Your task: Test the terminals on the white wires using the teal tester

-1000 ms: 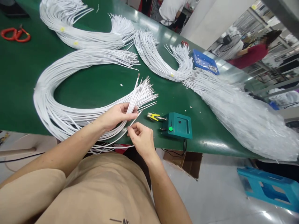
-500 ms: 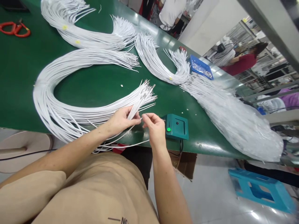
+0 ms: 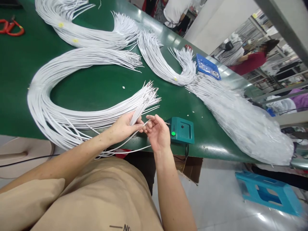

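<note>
My left hand (image 3: pixel 125 128) grips a small bunch of white wires (image 3: pixel 139 110), their metal-tipped ends pointing up and to the right. A single white wire (image 3: pixel 134 133) runs out from under that hand, its end reaching my right hand (image 3: pixel 157 131). My right hand is turned with the palm showing, its fingers curled at the wire's end and close against my left fingertips. Behind both hands curves a large bundle of white wires (image 3: pixel 40 93) on the green table (image 3: pixel 96 85). Just right of my right hand sits a small green device (image 3: pixel 182 130) with a lit green button.
More white wire bundles (image 3: pixel 93 37) lie at the back, with a blue tray (image 3: pixel 208 66) of small metal parts. Plastic-wrapped wires (image 3: pixel 245 118) stretch along the right. Red-handled cutters (image 3: pixel 12 27) lie at far left. A blue stool (image 3: pixel 269 192) stands on the floor. Other people are beyond.
My right hand has rolled so its palm shows and has moved slightly left, against my left fingers. My left hand keeps its bunch of wires. The view has shifted slightly.
</note>
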`<control>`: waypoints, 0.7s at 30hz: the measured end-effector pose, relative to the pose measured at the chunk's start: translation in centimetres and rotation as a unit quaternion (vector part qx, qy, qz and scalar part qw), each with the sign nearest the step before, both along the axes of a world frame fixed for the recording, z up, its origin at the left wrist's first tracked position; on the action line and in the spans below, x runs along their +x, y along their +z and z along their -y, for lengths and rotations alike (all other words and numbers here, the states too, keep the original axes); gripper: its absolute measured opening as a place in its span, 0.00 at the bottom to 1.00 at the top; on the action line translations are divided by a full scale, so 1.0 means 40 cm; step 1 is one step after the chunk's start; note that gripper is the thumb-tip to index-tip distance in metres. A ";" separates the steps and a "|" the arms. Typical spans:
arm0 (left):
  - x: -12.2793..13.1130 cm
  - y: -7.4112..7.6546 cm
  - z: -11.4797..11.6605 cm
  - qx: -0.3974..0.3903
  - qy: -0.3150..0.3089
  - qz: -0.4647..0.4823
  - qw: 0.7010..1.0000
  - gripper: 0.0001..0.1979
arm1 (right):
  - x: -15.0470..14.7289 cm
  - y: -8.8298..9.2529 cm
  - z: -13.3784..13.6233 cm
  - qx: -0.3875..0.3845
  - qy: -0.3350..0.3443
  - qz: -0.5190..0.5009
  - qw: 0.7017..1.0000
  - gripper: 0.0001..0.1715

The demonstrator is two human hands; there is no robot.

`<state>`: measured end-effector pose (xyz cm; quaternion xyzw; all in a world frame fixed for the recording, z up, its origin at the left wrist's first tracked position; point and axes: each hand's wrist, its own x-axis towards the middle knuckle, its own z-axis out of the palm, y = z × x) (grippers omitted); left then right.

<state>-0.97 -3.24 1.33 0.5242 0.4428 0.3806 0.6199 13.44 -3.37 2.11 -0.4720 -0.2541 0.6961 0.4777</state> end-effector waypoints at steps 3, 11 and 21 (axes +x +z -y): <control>0.003 0.001 0.001 -0.004 -0.006 -0.012 1.000 0.04 | 0.001 0.004 -0.013 -0.003 0.015 0.013 1.000 0.15; -0.002 -0.015 -0.005 -0.008 0.021 -0.013 1.000 0.06 | 0.000 -0.018 0.001 -0.044 0.036 -0.059 0.997 0.16; 0.008 -0.001 -0.012 -0.056 0.030 0.039 0.997 0.10 | 0.006 -0.024 0.021 0.091 -0.039 0.164 0.981 0.11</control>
